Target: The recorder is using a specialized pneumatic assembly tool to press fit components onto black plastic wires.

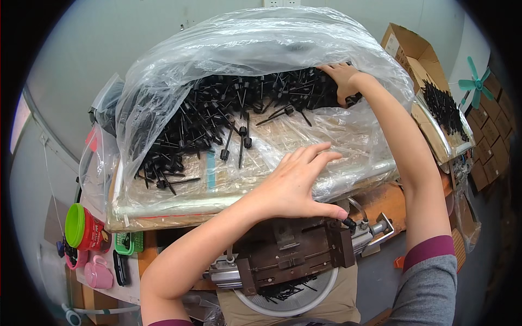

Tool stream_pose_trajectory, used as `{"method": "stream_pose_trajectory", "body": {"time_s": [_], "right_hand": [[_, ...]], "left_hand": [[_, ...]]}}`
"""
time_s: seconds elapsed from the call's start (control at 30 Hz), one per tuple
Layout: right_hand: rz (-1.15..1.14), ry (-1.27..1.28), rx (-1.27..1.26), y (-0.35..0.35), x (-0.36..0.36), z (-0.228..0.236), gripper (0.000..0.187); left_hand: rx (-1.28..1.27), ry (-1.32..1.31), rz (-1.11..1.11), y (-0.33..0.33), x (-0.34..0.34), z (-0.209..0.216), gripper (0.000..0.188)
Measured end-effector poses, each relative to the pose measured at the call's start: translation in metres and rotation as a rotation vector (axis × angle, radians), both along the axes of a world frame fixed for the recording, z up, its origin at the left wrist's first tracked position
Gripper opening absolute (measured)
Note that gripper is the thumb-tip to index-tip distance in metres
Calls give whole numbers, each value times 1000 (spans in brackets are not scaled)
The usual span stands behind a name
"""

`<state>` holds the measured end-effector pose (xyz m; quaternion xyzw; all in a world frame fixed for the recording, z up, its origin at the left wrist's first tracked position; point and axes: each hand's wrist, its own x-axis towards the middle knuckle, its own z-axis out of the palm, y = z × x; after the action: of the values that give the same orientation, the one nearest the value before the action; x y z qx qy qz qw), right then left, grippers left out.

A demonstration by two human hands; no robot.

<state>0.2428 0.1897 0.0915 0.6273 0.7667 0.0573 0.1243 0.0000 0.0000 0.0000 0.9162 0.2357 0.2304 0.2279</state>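
Note:
My left hand is over the front edge of the plastic-lined box, fingers and thumb spread, holding nothing. Its thumb tip is close to a small black fitting on the brown metal fixture below. At the box's far right, my right hand rests on a heap of black pin-like parts, each a thin stem with a thick collar. Its fingers and thumb are spread apart, and no part shows clearly gripped. Clear plastic sheeting arches over the heap.
Below the fixture is a round pale tray with dark slim pieces. At the right, another carton stands near more black parts and a green fan. A red tub and pink cup are at the left.

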Motion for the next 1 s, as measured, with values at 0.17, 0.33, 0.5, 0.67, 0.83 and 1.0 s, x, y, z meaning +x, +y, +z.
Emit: {"method": "stream_pose_trajectory", "body": {"time_s": [0.17, 0.33, 0.5, 0.67, 0.83, 1.0], "right_hand": [[53, 179, -10, 12, 6, -2, 123], [70, 250, -150, 2, -7, 1, 115], [153, 218, -141, -13, -22, -3, 111], [222, 303, -90, -24, -37, -9, 101], [140, 454, -153, -64, -86, 3, 88], [174, 335, -144, -96, -124, 11, 86]], "left_hand": [[57, -85, 27, -1, 0, 2, 104], [156, 16, -31, -1, 0, -2, 101], [242, 13, -59, -5, 2, -5, 99], [331, 69, -86, -7, 9, -5, 98], [345, 94, -86, -6, 31, -2, 99], [337, 123, -44, -15, 30, 4, 94]]}}
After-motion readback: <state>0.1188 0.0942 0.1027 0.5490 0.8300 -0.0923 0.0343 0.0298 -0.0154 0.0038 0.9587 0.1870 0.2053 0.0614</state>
